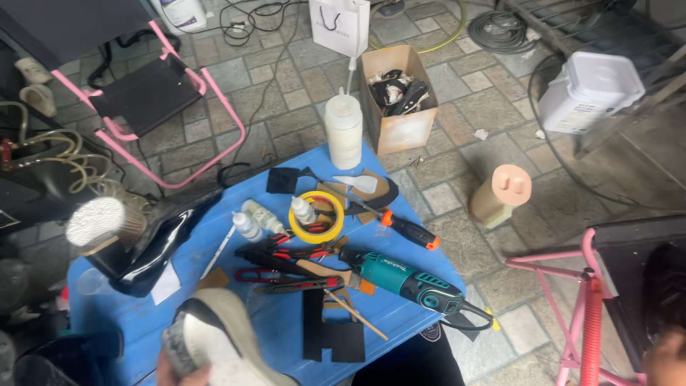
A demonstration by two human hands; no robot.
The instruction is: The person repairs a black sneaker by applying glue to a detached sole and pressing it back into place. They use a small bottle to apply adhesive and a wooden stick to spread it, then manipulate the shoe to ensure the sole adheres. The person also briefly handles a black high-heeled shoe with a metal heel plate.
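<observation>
Left hand (171, 373) sat at the frame's bottom edge, fingers wrapped under a white-soled shoe (218, 343) held over the blue tabletop (279, 322). Right hand (668, 356) barely showed; couldn't tell its grip. I judged a firmer heel hold best.

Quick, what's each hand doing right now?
Left hand: grips a light shoe, sole up, at the bottom edge.
Right hand: not in view.

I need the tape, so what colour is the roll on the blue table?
Yellow: the tape roll lies flat among the tools, seen in the head view.
</observation>
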